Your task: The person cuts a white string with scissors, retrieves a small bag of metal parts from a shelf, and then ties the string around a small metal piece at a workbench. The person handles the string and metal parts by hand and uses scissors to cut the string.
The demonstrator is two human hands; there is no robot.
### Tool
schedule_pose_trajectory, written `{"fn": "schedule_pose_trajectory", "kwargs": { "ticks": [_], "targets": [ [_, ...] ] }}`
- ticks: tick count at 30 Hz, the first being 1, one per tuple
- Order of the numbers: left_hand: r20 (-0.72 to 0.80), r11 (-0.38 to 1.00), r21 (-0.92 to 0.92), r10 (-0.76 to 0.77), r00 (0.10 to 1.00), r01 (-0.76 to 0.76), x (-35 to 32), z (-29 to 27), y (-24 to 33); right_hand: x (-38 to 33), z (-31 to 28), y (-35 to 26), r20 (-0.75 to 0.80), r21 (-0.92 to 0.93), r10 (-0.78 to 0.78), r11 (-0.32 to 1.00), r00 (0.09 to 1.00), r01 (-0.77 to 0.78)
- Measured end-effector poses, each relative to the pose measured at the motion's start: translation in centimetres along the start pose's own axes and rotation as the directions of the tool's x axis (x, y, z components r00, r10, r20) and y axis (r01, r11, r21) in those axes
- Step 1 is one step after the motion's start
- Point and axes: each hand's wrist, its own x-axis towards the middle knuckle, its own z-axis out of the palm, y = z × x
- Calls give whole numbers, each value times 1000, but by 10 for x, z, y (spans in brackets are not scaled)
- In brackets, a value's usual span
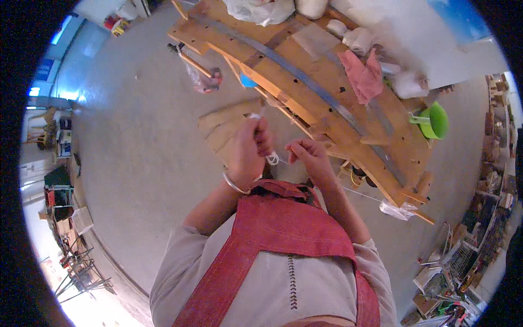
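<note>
The left hand (254,143) closes around bundled white cord (272,159) beside the tabletop (400,122); the right hand (308,154) presses its fingertips together, hold unclear. Some cord looks gathered; 1 thin strand (357,193) is left stretched out.

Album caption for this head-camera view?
Left hand gripping looped white cord, right hand curled nearby, beside a wooden workbench.

White cord (273,158) protrudes above and below the clenched left hand (253,140), looped beneath, with a thin strand extending toward the right hand (308,156).
</note>
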Motion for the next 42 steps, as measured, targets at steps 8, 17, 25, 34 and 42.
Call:
{"fn": "schedule_pose_trajectory", "kwargs": {
  "ticks": [8, 17, 25, 34, 42],
  "targets": [
    [-203, 891, -70, 428, 881, -449, 1, -105, 121, 75, -17, 86, -103, 341, 366, 886, 925, -313],
    [-32, 922, -156, 354, 935, -354, -9, -133, 172, 214, -98, 320, -185, 968, 277, -114, 943, 223],
    [-81, 920, -300, 237, 968, -251, -9, -155, 167, 213, -68, 230, -279, 897, 235, -281, 931, 340],
    [-224, 973, 5, 226, 948, -231, 1, -118, 135, 191, -21, 249, -311, 865, 133, -371, 941, 339],
    [-140, 941, 285, 231, 963, -185, 10, -85, 90, 146, 23, 274, -80, 923, 582, -264, 809, 281]
  ]
}}
